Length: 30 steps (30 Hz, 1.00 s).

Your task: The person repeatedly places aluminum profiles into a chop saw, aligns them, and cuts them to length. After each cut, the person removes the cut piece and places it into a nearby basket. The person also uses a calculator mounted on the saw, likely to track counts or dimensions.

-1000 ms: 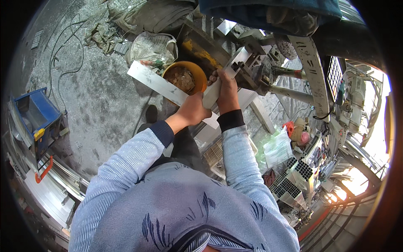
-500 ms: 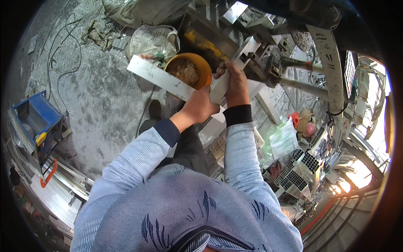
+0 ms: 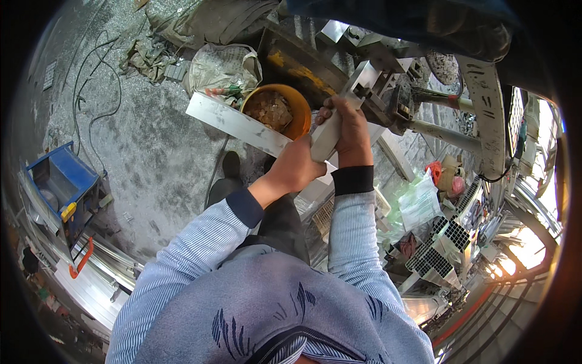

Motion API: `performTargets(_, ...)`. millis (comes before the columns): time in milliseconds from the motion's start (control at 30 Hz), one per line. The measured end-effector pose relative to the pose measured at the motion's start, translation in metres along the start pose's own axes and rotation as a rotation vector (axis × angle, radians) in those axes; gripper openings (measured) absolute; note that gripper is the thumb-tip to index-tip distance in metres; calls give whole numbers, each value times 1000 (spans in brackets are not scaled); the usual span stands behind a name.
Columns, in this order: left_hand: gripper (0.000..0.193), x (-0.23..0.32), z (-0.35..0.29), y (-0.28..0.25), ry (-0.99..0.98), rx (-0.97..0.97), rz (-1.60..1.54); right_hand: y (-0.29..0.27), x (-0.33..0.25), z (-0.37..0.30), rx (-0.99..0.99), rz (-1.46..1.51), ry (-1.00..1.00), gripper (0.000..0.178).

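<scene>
A silver metal profile point(image 3: 326, 141) slants up and away to the right, its far end at the dark metal fixture of a machine point(image 3: 397, 100). My left hand point(image 3: 295, 164) is closed around its near end. Farther along, my right hand point(image 3: 351, 133) wraps round the same profile, fingers curled over its left side. A second flat silver bar point(image 3: 236, 124) stretches left from behind my left hand, in front of an orange bucket point(image 3: 305, 121). Brownish lumps or scraps point(image 3: 270, 111) fill part of the bucket.
Behind the bucket are a white sack point(image 3: 224, 68) and a rusty steel beam point(image 3: 297, 64). A blue metal cart point(image 3: 63, 173) stands at left, with a cable point(image 3: 91, 118) on the floor. Plastic sheeting point(image 3: 419, 204) and dark grid-like profile ends point(image 3: 431, 255) lie at right.
The view has shifted slightly, so most things sit a little farther right and lower. Both hands keep hold of the profile; their grip looks much the same.
</scene>
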<state>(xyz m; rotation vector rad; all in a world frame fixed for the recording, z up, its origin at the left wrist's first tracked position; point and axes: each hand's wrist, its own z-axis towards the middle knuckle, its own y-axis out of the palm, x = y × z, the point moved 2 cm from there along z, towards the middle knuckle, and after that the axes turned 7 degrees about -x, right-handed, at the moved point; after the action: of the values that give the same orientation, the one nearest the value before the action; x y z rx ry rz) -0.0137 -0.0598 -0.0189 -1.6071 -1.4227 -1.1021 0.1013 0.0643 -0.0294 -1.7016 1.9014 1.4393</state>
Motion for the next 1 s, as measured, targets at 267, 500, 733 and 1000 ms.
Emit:
performTargets(267, 48, -36, -69, 4, -76, -37, 113, 7, 56, -55, -178, -1089, -410, 19)
performTargets(500, 49, -85, -199, -8, -323, -70, 138, 56, 180, -142, 67, -49, 172, 18)
performTargets(733, 43, -4, -156, -100, 225, 265, 565, 50, 112, -125, -186, -506, 199, 36)
performTargets(1000, 41, 88, -133, -170, 541, 101, 1617, 63, 53, -118, -641, -1327, 205, 71)
